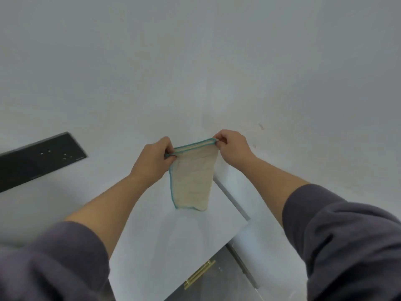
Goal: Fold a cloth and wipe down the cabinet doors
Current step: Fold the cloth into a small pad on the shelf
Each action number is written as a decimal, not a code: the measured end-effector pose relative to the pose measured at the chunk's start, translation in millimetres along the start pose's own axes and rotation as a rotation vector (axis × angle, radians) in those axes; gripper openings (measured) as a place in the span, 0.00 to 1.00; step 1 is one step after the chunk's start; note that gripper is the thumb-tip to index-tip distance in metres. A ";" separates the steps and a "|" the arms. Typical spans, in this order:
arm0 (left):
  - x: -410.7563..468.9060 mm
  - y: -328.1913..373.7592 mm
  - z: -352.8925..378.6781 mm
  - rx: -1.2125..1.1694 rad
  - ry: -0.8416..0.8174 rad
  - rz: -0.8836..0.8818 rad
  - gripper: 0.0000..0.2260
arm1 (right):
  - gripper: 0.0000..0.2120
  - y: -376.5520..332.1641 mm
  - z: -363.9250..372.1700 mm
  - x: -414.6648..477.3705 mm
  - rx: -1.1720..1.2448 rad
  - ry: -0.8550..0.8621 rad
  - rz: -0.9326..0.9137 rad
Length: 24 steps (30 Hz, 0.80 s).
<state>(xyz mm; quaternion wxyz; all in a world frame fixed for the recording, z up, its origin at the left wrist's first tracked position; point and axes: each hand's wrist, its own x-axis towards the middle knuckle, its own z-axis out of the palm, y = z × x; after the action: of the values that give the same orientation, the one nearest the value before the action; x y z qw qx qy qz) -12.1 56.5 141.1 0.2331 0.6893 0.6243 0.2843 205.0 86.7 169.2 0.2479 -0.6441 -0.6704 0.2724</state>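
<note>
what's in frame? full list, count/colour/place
cloth: 1, beige with teal edging, hanging mid-frame, top corners pinched
counter top: 1, white, below the cloth
cabinet handle: 1, brass, bottom centre on the cabinet front
dark panel: 1, black, left edge
wall: 1, white, upper frame
sleeves: 2, dark grey, lower corners
left hand: 1, fingers on the cloth's left corner
right hand: 1, fingers on the cloth's right corner

The cloth (pixel 193 177) hangs between the left hand (pixel 152 162) and right hand (pixel 233 146), above the counter (pixel 173 246). A cooktop (pixel 39 158) lies far left; a handle (pixel 198 274) sits below, near.
</note>
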 end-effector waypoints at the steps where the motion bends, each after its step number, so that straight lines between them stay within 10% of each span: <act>1: 1.5 1.1 -2.9 0.004 0.008 -0.003 0.07 | 0.10 -0.9 1.3 1.0 0.009 0.025 -0.010; 13: -29.5 -18.5 -3.5 0.004 -0.053 -0.009 0.01 | 0.08 18.8 28.0 -35.1 0.115 -0.010 -0.010; 24: -74.7 -56.8 34.2 -0.148 -0.693 -0.437 0.05 | 0.08 59.0 61.6 -76.0 0.117 -0.508 0.279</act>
<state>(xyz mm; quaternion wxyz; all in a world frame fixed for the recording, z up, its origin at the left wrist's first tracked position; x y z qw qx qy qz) -34.5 -10.2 70.2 0.5332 0.5768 0.6185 0.0235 209.5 9.2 85.4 0.0692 -0.6258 -0.5992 0.4946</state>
